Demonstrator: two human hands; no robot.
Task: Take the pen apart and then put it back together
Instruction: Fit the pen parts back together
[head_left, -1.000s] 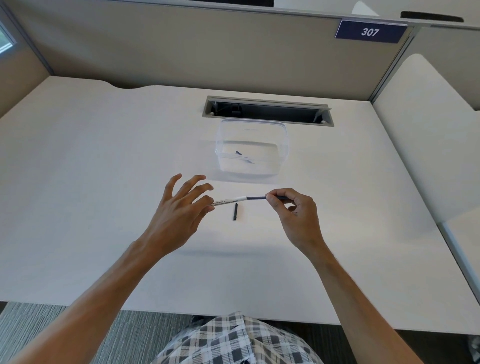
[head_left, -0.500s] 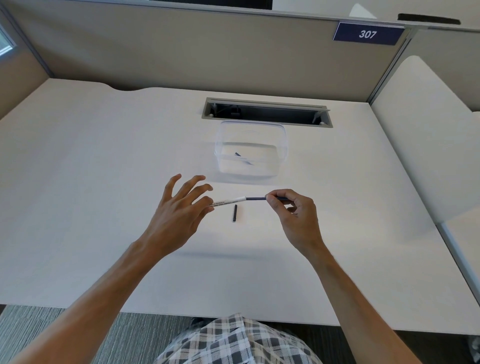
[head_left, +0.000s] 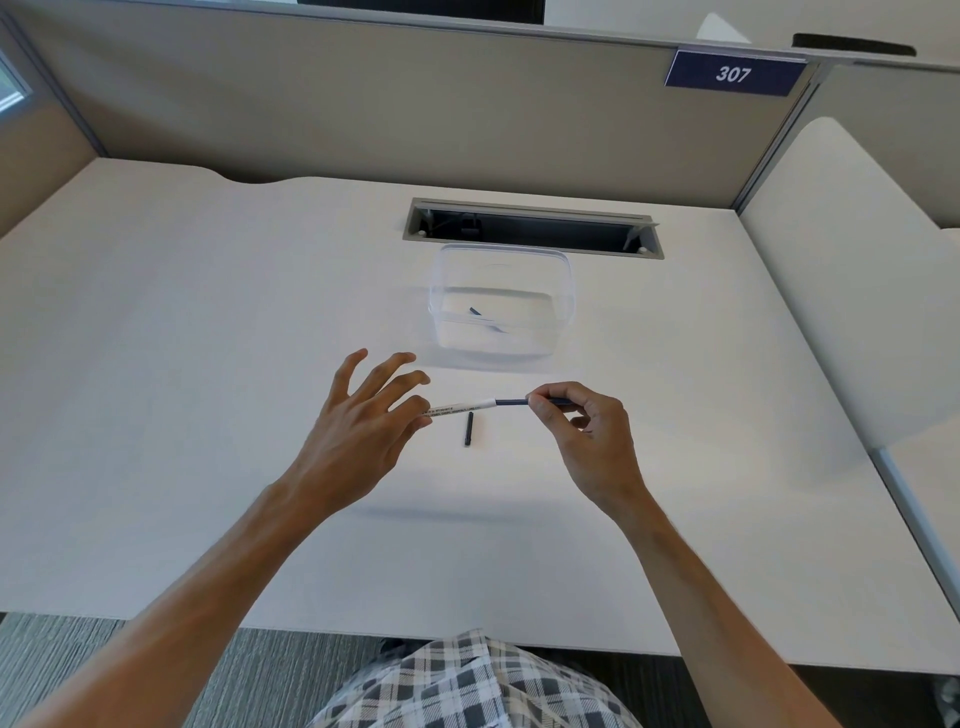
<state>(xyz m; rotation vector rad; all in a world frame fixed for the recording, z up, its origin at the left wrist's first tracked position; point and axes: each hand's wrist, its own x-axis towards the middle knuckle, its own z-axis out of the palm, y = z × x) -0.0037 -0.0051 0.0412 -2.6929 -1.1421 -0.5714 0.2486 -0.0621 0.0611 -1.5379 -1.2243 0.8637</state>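
Holding pen (head_left: 467, 405), left hand (head_left: 358, 441), right hand (head_left: 592, 441)

A single view, from a camera worn on the person's head, looks forward and steeply down across the surface (head_left: 156, 364). It sits close: both forearms run in from the bottom corners, and the left hand (head_left: 358, 431) and right hand (head_left: 587, 441) meet on the pen (head_left: 467, 406) just below the middle of the frame. A checked lap (head_left: 467, 686) and a strip of carpet (head_left: 78, 665) lie at the bottom edge, under the surface's near edge. The far partition (head_left: 363, 114) with its sign (head_left: 732, 74) fills the top. The wide lens bows straight edges outward and splays the partition's sides.
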